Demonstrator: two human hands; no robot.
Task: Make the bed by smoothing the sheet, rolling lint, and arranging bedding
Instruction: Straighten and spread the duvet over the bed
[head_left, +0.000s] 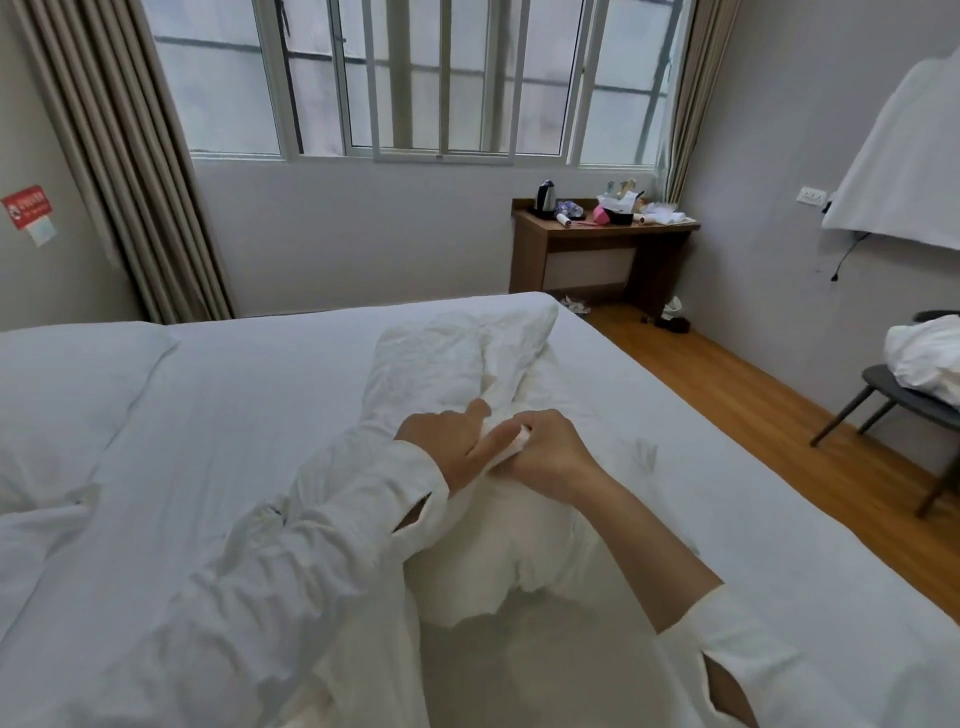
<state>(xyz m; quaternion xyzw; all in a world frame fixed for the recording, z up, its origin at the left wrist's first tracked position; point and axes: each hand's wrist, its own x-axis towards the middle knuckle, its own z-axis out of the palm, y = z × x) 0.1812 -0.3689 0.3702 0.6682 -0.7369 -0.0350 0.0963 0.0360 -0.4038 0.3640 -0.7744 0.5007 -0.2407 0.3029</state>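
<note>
A white bed sheet (249, 395) covers the mattress. A crumpled white pillow in its case (457, 358) lies in the middle of the bed, running away from me. My left hand (447, 444) and my right hand (545, 449) meet at its near end, both pinching the same fold of the pillowcase fabric. Another white pillow (57, 395) rests at the left, by the head of the bed. A lint roller (563, 222) lies on the far desk, well out of reach.
A wooden desk (597, 254) with a kettle and clutter stands under the window at the back right. A grey chair (904, 400) with white bedding piled on it stands at the right wall. Wooden floor (753, 395) runs along the bed's right side.
</note>
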